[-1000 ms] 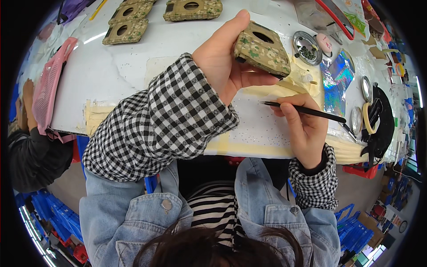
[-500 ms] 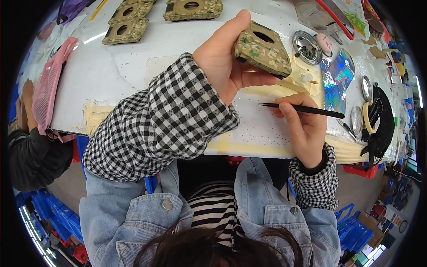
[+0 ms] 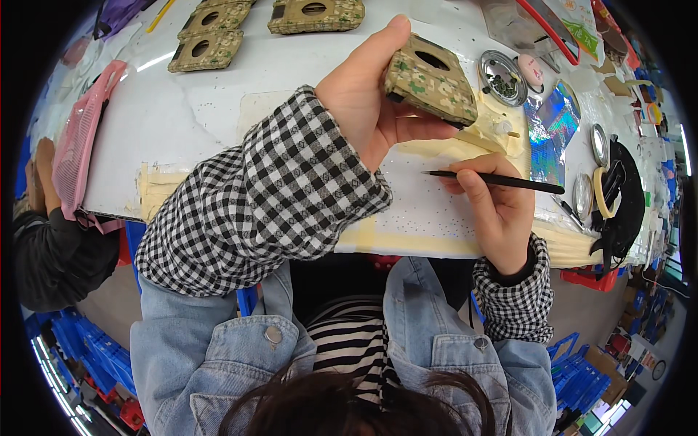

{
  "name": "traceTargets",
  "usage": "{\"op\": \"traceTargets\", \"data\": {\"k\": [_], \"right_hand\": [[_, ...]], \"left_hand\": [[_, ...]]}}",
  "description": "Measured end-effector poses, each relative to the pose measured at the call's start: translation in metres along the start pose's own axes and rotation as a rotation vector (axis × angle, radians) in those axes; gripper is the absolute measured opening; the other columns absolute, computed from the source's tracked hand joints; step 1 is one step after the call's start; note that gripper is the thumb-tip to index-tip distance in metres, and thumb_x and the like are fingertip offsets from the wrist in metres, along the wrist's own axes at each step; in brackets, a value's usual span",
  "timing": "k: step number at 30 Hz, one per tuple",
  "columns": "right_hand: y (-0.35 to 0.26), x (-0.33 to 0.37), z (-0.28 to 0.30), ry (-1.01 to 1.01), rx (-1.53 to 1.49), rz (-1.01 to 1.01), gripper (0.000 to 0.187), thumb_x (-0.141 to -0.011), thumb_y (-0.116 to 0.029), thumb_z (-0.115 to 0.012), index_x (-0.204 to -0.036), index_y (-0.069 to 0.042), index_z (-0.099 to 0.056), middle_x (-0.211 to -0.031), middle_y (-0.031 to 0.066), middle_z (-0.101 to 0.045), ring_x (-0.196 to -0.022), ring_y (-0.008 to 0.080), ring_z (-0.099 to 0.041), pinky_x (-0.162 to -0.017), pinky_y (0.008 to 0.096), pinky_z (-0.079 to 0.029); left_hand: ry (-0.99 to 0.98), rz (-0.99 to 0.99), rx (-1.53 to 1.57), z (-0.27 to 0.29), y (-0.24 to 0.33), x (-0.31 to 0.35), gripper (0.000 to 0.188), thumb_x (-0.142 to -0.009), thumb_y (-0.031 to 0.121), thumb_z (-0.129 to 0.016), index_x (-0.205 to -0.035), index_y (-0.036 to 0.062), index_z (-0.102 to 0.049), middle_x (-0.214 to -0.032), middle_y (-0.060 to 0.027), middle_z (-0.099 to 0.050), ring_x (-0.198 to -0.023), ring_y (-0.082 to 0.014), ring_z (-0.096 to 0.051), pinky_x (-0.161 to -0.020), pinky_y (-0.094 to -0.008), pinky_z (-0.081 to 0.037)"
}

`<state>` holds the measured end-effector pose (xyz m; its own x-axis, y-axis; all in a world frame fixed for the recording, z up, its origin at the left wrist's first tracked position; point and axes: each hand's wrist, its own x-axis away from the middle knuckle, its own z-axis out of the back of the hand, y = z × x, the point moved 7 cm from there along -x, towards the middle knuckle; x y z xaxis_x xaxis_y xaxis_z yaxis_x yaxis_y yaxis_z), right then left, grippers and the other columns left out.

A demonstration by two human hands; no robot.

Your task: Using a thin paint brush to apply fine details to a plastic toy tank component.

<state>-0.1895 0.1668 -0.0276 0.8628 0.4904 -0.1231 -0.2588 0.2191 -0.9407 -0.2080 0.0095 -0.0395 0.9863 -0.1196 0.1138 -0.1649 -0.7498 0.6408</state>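
My left hand [image 3: 358, 91] holds a camouflage-patterned case [image 3: 435, 93] tilted above the table, thumb along its far left edge and fingers beneath. The case has an oval dark opening near its far end. Lower and to the right, my right hand [image 3: 496, 211] pinches slim black tweezers [image 3: 512, 182], their fine tip pointing left over a white surface [image 3: 407, 207] strewn with tiny dark specks. A gap separates the tips from the case. Beyond the case, a round metal dish [image 3: 509, 93] contains small dark pieces.
More camouflage cases [image 3: 314, 23] lie at the far left and centre. A pink mesh basket [image 3: 87, 138] stands left, near another person's arm [image 3: 51, 174]. Shiny holographic film [image 3: 549, 134], a yellow tape roll [image 3: 601, 192] and a black pouch [image 3: 624, 196] occupy the right side.
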Motion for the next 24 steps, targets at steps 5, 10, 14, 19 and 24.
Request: {"op": "traceTargets", "data": {"k": [5,10,14,19,24], "right_hand": [[-0.001,0.000,0.000,-0.009,0.006,0.003,0.012,-0.089,-0.006,-0.058,-0.089,0.006,-0.060,-0.078,0.0077,-0.062,-0.072,0.0119,-0.060,-0.067,0.0225,-0.049],[-0.001,0.000,0.001,-0.007,-0.018,-0.005,0.013,-0.090,-0.006,-0.058,-0.090,0.007,-0.059,-0.083,0.0089,-0.062,-0.074,0.0130,-0.061,-0.068,0.0231,-0.050],[-0.002,0.005,0.009,0.055,-0.076,-0.040,0.015,-0.090,-0.007,-0.056,-0.094,0.007,-0.057,-0.086,0.0110,-0.062,-0.076,0.0151,-0.063,-0.070,0.0243,-0.051],[-0.022,0.007,0.030,0.164,-0.215,0.011,0.018,-0.093,-0.011,-0.052,-0.099,0.006,-0.053,-0.087,0.0145,-0.063,-0.080,0.0196,-0.065,-0.072,0.0275,-0.053],[-0.044,0.003,0.048,0.233,-0.316,0.173,0.025,-0.096,-0.020,-0.048,-0.099,0.005,-0.051,-0.089,0.0206,-0.064,-0.079,0.0248,-0.067,-0.069,0.0319,-0.056]], "left_hand": [[0.004,0.004,0.002,0.000,0.000,0.000,0.055,-0.091,0.047,-0.046,-0.117,-0.0013,-0.048,-0.106,-0.0150,-0.060,-0.094,-0.0243,-0.063,-0.067,-0.0318,-0.060],[0.031,0.008,-0.005,0.002,0.001,0.001,0.054,-0.091,0.047,-0.046,-0.115,-0.0014,-0.049,-0.104,-0.0151,-0.061,-0.092,-0.0241,-0.063,-0.067,-0.0317,-0.060],[-0.045,0.105,0.172,-0.006,0.011,0.010,0.053,-0.092,0.046,-0.046,-0.115,-0.0013,-0.049,-0.103,-0.0153,-0.061,-0.088,-0.0238,-0.064,-0.067,-0.0310,-0.060],[0.035,0.052,0.012,-0.007,0.010,0.011,0.049,-0.095,0.040,-0.041,-0.123,0.0005,-0.046,-0.114,-0.0178,-0.059,-0.078,-0.0253,-0.067,-0.064,-0.0295,-0.061],[0.059,0.079,-0.021,-0.012,0.007,0.015,0.043,-0.095,0.037,-0.041,-0.128,0.0091,-0.041,-0.121,-0.0181,-0.054,-0.077,-0.0274,-0.066,-0.063,-0.0314,-0.059]]}}
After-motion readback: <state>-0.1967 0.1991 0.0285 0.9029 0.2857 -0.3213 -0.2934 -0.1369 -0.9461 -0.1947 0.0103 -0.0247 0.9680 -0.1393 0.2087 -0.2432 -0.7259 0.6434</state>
